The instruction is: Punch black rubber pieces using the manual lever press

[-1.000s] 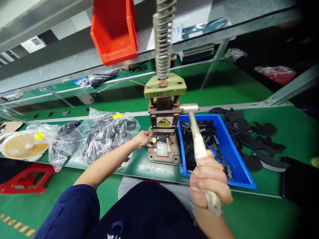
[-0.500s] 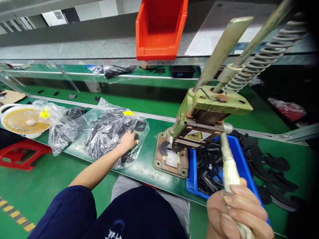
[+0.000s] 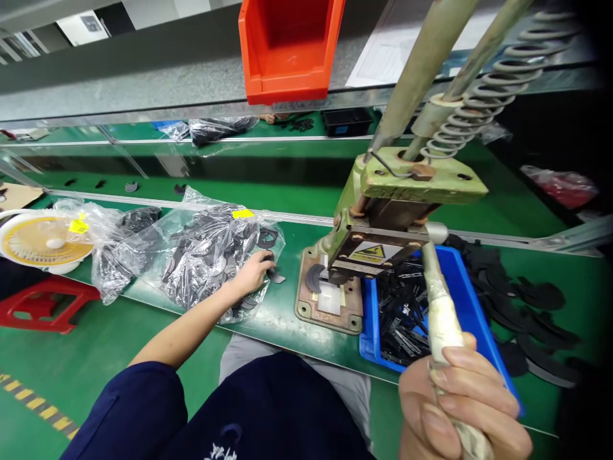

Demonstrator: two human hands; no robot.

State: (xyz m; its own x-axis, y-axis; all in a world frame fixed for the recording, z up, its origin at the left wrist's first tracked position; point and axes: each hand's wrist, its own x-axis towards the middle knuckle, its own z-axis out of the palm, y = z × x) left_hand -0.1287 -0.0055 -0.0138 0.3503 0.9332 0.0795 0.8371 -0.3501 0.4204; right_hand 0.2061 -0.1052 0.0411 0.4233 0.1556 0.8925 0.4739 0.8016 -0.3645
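Note:
My left hand (image 3: 255,271) is closed on a dark grey curved piece (image 3: 276,276) at the right edge of a clear plastic bag (image 3: 191,252) full of similar pieces. My right hand (image 3: 462,399) is wrapped round the pale, tape-covered lever handle (image 3: 443,319) of a green hand press (image 3: 421,182). Another dark curved piece (image 3: 314,279) lies on the press's base plate (image 3: 330,319), left of the press head. A yellow warning label (image 3: 374,252) is on the front of the head.
Right of the press stands a blue bin (image 3: 371,348) with many black parts, and beyond it lie dark curved pieces (image 3: 541,295). An orange bin (image 3: 287,86) sits on the shelf above. At left are a fan (image 3: 48,243) and a red stool (image 3: 52,300).
My left hand has shifted slightly right and up at the bag's edge, and a curved piece now sticks out from its fingers. My right hand stays on the lever. The view has shifted slightly.

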